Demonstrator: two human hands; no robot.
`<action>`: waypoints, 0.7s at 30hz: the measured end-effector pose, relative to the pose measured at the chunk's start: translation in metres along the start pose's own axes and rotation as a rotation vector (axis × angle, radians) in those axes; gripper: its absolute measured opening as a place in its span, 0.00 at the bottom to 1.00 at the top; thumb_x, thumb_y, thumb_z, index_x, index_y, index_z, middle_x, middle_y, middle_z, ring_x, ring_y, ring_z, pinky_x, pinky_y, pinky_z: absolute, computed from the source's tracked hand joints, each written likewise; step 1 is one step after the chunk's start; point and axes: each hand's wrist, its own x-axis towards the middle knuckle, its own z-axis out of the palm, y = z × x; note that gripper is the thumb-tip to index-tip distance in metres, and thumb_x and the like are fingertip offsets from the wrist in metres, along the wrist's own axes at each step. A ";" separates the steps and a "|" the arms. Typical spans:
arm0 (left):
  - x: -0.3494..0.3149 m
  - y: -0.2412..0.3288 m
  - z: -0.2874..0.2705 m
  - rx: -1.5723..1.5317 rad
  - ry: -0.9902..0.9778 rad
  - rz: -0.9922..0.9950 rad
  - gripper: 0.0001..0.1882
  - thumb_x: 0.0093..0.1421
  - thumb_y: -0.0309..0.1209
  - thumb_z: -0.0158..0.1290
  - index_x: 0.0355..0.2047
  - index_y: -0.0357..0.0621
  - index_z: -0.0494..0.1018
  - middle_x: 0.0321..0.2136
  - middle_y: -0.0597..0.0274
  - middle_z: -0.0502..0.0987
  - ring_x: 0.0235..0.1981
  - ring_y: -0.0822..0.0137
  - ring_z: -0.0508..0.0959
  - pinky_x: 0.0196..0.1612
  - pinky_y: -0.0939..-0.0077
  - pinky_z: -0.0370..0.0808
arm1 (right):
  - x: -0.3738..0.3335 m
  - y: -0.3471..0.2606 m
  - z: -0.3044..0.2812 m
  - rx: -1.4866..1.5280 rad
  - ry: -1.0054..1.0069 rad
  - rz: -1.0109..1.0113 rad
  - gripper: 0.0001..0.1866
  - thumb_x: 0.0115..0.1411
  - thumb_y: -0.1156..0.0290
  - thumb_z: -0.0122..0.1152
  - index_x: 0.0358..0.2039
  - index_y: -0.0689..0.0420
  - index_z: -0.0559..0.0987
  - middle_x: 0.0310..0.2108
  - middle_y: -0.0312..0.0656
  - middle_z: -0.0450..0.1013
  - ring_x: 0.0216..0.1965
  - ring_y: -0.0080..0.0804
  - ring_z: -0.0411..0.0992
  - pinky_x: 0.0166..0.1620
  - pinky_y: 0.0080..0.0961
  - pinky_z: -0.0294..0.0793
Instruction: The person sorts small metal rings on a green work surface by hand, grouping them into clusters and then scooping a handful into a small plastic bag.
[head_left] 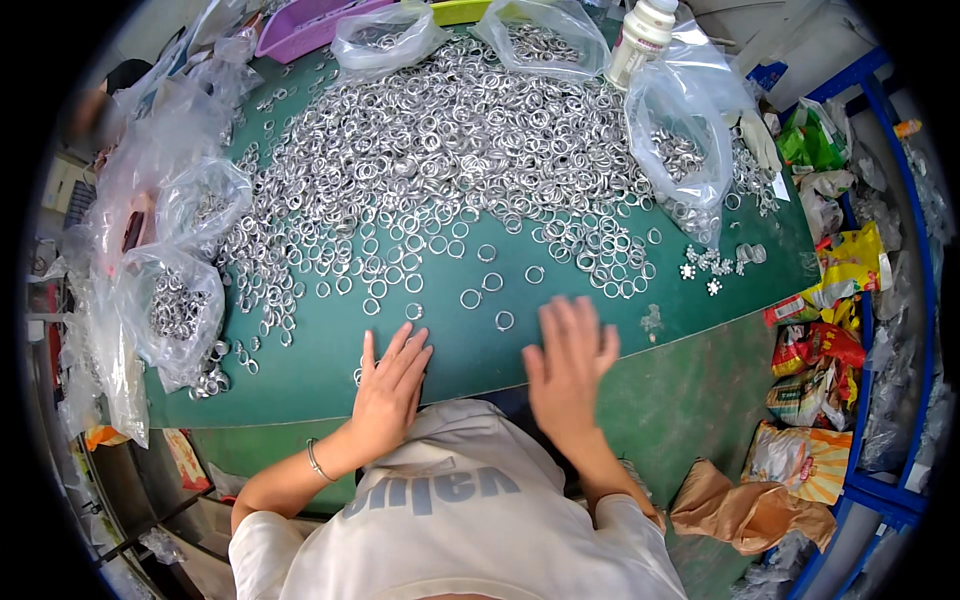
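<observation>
A wide heap of silver metal rings (450,130) covers the far half of the green tabletop (440,350). Loose rings spread from it toward me. My left hand (390,388) rests at the near edge with fingers stretched out. A single ring (414,312) lies just beyond its fingertips, and another ring (358,377) shows partly beside the hand. To the right, my right hand (568,365) is over the near edge, slightly blurred, fingers extended and thumb apart. Nearest its fingers is a lone ring (504,320). Nothing shows in either hand.
Clear bags of rings stand at left (180,310), far side and right (685,150). A white bottle (641,42) and purple tray (300,28) are at the back. Small silver pieces (712,262) lie right. Beyond is a blue rack (890,490) with packets.
</observation>
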 end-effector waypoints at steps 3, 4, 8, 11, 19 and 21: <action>0.033 0.012 -0.011 -0.013 0.017 0.024 0.23 0.54 0.19 0.52 0.52 0.33 0.69 0.58 0.48 0.66 0.64 0.47 0.61 0.62 0.31 0.48 | 0.010 0.032 -0.010 -0.198 0.116 0.135 0.26 0.60 0.61 0.58 0.57 0.58 0.70 0.65 0.47 0.55 0.67 0.58 0.47 0.61 0.66 0.42; 0.052 0.021 -0.013 0.002 0.024 0.039 0.23 0.54 0.19 0.52 0.52 0.35 0.70 0.57 0.48 0.66 0.63 0.47 0.61 0.63 0.33 0.47 | 0.012 0.038 -0.012 -0.249 0.116 0.172 0.26 0.59 0.61 0.59 0.57 0.57 0.70 0.66 0.47 0.54 0.68 0.59 0.46 0.61 0.66 0.41; 0.123 0.035 0.007 0.115 0.096 0.190 0.22 0.54 0.22 0.55 0.51 0.42 0.72 0.51 0.53 0.69 0.57 0.53 0.66 0.59 0.41 0.56 | -0.001 0.026 -0.014 -0.193 0.003 0.141 0.27 0.59 0.60 0.59 0.56 0.56 0.71 0.66 0.48 0.53 0.68 0.59 0.44 0.61 0.67 0.41; 0.157 0.029 0.036 0.056 0.146 0.232 0.16 0.54 0.26 0.57 0.45 0.45 0.75 0.41 0.58 0.71 0.46 0.59 0.70 0.50 0.55 0.61 | -0.015 0.006 -0.009 -0.050 -0.093 0.061 0.27 0.58 0.59 0.59 0.57 0.55 0.70 0.66 0.47 0.53 0.68 0.59 0.44 0.61 0.68 0.40; 0.186 0.020 0.055 -0.004 0.182 0.310 0.07 0.55 0.28 0.57 0.34 0.45 0.73 0.32 0.63 0.70 0.37 0.61 0.69 0.41 0.65 0.61 | 0.012 0.072 -0.029 -0.159 0.152 0.219 0.21 0.65 0.62 0.51 0.57 0.53 0.71 0.66 0.47 0.55 0.68 0.57 0.45 0.62 0.64 0.41; 0.189 0.019 0.056 -0.008 0.194 0.340 0.06 0.56 0.27 0.57 0.33 0.45 0.72 0.33 0.62 0.70 0.37 0.61 0.69 0.41 0.66 0.61 | 0.013 0.080 -0.030 -0.224 0.140 0.237 0.21 0.64 0.61 0.53 0.55 0.54 0.73 0.65 0.47 0.55 0.68 0.57 0.46 0.62 0.65 0.42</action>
